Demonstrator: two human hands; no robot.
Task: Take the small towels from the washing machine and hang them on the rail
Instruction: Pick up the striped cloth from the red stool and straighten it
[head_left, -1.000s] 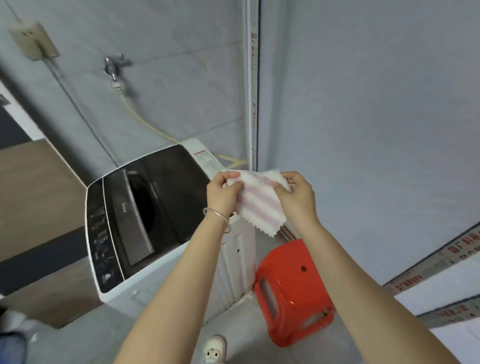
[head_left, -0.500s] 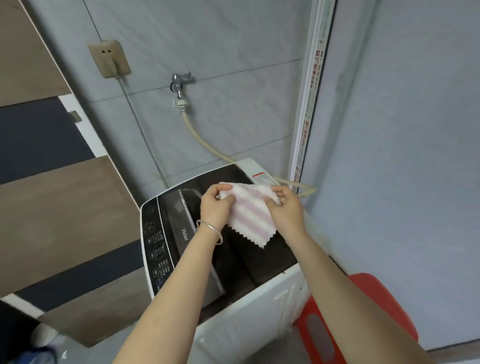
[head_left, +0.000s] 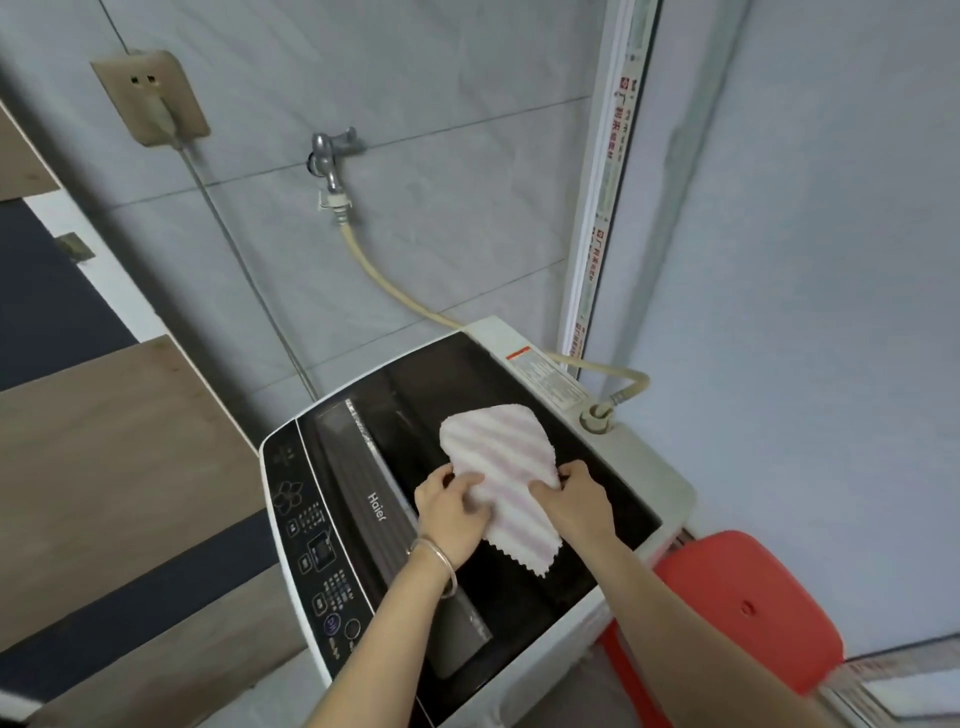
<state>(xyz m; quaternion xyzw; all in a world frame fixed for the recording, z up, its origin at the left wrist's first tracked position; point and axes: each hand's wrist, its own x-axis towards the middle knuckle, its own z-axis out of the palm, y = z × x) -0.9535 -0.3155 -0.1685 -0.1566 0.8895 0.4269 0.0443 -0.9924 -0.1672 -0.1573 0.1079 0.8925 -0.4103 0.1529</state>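
A small white towel with pink stripes (head_left: 498, 462) is held over the dark lid of the top-loading washing machine (head_left: 332, 525). My left hand (head_left: 449, 512) pinches its left edge and my right hand (head_left: 574, 499) pinches its right edge. The towel's upper part flaps upward and away from me, and its zigzag-cut lower corner hangs toward me. The machine's lid looks folded back, with the drum hidden beneath the towel and my arms. No rail is in view.
A red plastic stool (head_left: 748, 613) stands right of the machine. A tap (head_left: 332, 156) with a beige hose (head_left: 395, 291) and a wall socket (head_left: 150, 98) are on the tiled wall behind. A white door frame (head_left: 597, 234) rises at the right.
The view has swung left onto the machine. Both hands have lowered with the towel over the lid, and the towel's top has flipped upward.
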